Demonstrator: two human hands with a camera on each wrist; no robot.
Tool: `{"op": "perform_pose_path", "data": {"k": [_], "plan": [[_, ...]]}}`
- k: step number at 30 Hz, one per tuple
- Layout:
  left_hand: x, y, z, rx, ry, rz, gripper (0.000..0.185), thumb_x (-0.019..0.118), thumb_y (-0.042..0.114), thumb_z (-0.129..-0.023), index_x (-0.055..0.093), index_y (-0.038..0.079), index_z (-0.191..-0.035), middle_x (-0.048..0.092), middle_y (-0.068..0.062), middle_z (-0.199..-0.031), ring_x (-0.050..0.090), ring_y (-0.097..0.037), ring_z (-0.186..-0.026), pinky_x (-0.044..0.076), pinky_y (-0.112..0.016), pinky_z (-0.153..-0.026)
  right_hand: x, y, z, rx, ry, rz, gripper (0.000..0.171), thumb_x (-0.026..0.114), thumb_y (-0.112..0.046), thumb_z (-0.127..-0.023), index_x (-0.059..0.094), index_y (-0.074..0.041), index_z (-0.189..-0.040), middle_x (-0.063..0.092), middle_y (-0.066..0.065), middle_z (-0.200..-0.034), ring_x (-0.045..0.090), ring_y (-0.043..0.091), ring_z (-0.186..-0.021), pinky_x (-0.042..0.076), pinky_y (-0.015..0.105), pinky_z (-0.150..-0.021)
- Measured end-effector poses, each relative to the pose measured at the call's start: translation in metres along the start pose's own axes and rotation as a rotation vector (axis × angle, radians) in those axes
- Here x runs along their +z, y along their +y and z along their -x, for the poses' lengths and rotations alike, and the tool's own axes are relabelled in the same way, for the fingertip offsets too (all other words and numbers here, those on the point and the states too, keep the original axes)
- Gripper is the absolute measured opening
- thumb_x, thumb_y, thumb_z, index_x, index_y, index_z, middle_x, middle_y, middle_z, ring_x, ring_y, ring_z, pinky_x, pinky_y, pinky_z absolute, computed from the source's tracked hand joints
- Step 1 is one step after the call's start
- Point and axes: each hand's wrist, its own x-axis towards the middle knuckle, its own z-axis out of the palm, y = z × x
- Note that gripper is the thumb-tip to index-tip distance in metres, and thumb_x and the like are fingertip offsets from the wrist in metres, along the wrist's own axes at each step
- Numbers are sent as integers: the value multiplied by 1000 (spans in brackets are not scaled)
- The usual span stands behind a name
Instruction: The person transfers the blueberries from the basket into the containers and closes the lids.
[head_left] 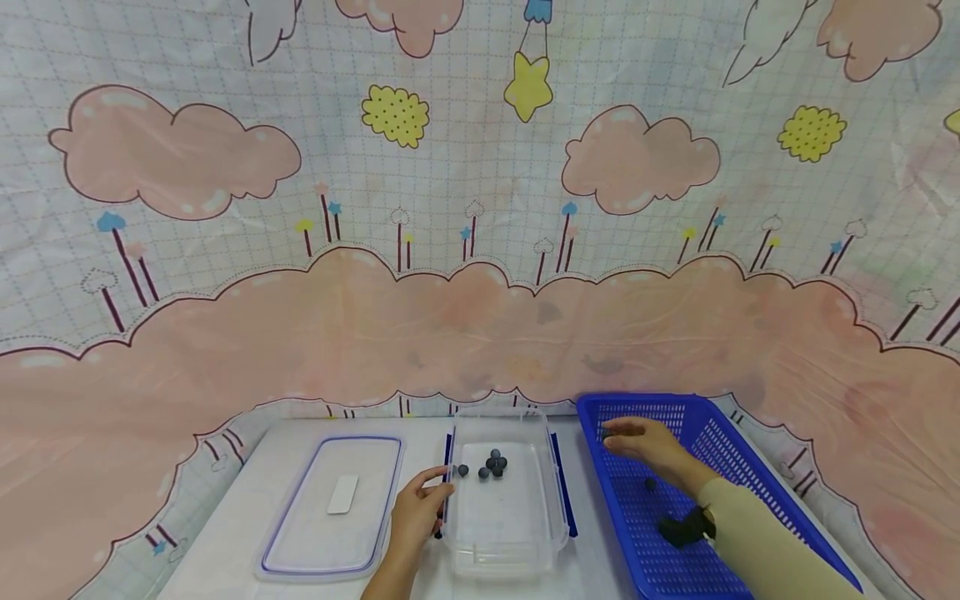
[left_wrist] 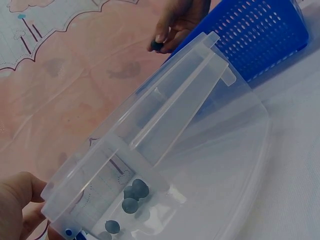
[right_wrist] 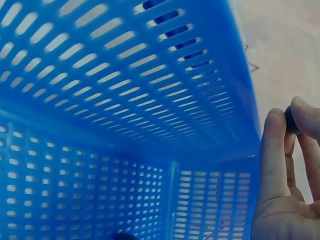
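Observation:
A clear plastic container [head_left: 506,525] stands in the middle of the table, with several blueberries [head_left: 495,463] on its floor. My left hand [head_left: 416,508] grips its left rim, thumb and fingers at the edge. On the right, my right hand [head_left: 652,446] is raised over the left rim of a blue perforated basket [head_left: 618,517]. Between thumb and fingertip it pinches one blueberry [right_wrist: 291,121], also visible at the fingers in the left wrist view. Another blueberry [head_left: 650,483] lies inside the basket, below that hand.
Left of the container lies a clear lid [head_left: 315,546] with a blue seal and a white rectangle on it. Blue latches [head_left: 564,492] hang along the container's sides. Behind the white table [head_left: 225,533] rises a cloud-patterned cloth [head_left: 450,333].

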Motion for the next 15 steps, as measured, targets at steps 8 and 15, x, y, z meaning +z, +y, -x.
{"op": "perform_pose_path", "data": {"k": [8,15], "plan": [[0,-1,0,-9,4,-2,36,68,17,-86,68,11,-121,59,0,-75,51,-13,-62,46,-22,-49,9,-12,-9,-18,-18,-1,46,66,-17,-94,55,8,-130,61,22,-125,64,23,-108,49,43,-100],[1,0,1,-8,4,-3,37,69,17,-86,68,11,-122,58,0,-74,50,-13,-61,45,-22,-49,23,-19,-20,-61,-19,27,41,72,-15,-89,62,7,-122,66,18,-116,65,19,-100,54,39,-93]]}}
